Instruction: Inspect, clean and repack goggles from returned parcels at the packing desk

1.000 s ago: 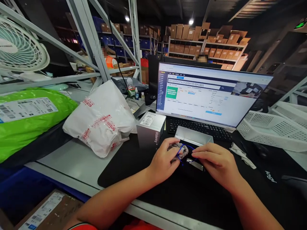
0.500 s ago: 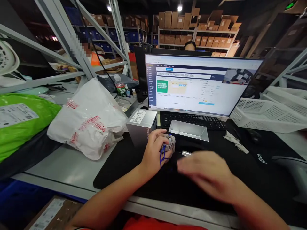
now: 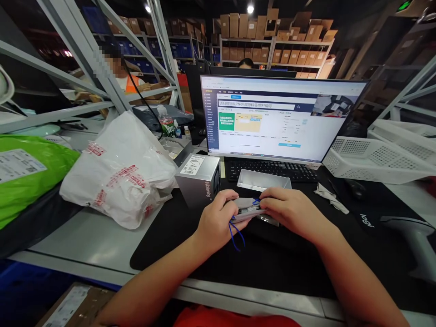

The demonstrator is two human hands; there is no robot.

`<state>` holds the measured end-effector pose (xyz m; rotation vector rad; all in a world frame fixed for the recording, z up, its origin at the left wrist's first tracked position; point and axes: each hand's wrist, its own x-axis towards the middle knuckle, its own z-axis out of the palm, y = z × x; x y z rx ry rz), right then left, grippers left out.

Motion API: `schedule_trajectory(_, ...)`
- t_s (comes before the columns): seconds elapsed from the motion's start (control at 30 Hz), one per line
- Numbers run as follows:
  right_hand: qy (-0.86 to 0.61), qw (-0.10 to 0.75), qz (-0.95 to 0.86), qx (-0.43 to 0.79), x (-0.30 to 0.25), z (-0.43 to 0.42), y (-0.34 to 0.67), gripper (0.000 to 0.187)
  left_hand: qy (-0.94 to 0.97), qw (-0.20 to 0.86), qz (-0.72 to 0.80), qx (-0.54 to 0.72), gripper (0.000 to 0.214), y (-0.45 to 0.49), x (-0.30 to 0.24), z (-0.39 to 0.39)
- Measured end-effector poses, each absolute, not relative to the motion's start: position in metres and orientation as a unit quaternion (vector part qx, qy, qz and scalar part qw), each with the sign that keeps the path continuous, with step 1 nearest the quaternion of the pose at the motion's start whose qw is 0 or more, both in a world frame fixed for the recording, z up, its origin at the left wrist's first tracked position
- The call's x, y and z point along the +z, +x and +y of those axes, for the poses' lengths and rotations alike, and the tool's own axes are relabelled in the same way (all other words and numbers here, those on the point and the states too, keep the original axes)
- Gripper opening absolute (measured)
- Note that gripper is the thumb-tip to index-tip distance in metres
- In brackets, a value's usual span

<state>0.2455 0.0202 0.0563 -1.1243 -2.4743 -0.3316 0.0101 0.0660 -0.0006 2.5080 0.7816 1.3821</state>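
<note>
One grey cloth pouch (image 3: 245, 203), mouth spread, contents not identifiable, blue cord (image 3: 242, 236) dangling; lies between left grip (image 3: 214, 221) and right grip (image 3: 295, 210), both grasping it, above desk (image 3: 98, 247), back from front edge; just beyond, one open silver tray (image 3: 264, 180); left, one labelled silver box (image 3: 199, 175); toward far right corner, white baskets (image 3: 378, 170), at least two

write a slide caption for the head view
Left hand and right hand hold open a grey drawstring pouch with blue cords over a black desk mat before a lit monitor.
</note>
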Motion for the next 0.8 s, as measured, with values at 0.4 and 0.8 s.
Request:
schedule_trajectory(0.4,-0.402,0.305,-0.842,-0.189,0.026,0.028,0.233,0.013,0.848,0.153,0.187,0.471,0.019,0.016,-0.017,0.072)
schedule_trajectory(0.8,-0.453,0.260,-0.852,0.025,0.047,0.025,0.248,0.013,0.831,0.136,0.203,0.500,0.019,0.017,-0.022,0.068)
